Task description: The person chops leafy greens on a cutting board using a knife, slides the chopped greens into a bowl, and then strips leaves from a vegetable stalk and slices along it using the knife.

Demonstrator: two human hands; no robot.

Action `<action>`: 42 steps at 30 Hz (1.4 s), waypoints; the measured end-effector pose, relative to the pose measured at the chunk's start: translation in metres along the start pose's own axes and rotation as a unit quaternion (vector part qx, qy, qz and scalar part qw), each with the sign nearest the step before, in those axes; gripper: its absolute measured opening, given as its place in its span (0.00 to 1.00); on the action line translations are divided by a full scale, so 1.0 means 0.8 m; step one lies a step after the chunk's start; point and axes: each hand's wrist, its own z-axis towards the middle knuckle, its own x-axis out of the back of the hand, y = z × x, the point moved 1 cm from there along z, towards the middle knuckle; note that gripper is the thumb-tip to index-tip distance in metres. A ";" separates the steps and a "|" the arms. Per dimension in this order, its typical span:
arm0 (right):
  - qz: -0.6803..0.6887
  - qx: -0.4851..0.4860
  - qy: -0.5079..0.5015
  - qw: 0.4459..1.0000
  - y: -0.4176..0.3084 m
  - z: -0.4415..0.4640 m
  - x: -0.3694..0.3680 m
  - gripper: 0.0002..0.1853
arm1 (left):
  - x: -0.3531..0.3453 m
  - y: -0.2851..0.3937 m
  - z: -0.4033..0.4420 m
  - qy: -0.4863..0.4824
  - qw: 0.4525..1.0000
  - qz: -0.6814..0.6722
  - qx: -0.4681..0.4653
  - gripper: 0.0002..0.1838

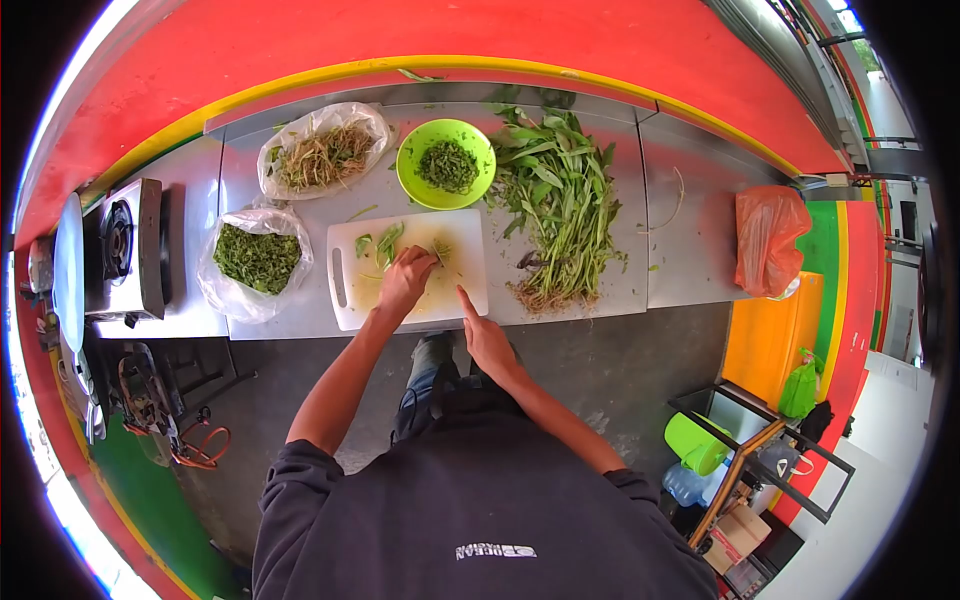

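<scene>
My left hand (405, 280) is closed over a small bunch of cut greens (441, 250) on the white cutting board (350, 240). At the board's front right edge is my right hand (489, 345), its index finger stretched forward and the other fingers curled. What it grips, if anything, I cannot make out. A few loose leaves (388, 240) lie on the board, left of the bunch. Behind the board stands a lime-green bowl (408, 172) with chopped greens (447, 166) inside. To the right spreads a large pile of leafy stems with roots (565, 200).
Left of the board, one plastic bag (275, 304) holds chopped greens and another (372, 122) holds roots and stems. A gas stove (130, 250) occupies the counter's left end. On the right sits an orange plastic bag (770, 240). A red wall (450, 35) runs behind the steel counter (690, 240).
</scene>
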 end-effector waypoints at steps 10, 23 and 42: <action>0.047 -0.014 0.003 0.999 -0.013 0.005 0.005 0.38 | -0.002 -0.006 -0.001 -0.004 1.000 0.005 0.005 0.09; 0.027 -0.012 0.003 1.000 -0.010 0.004 0.010 0.38 | -0.009 -0.006 0.001 0.006 1.000 -0.002 0.001 0.09; 0.032 -0.003 0.013 0.999 0.006 0.026 -0.002 0.37 | -0.007 0.005 -0.004 -0.007 1.000 0.000 -0.012 0.09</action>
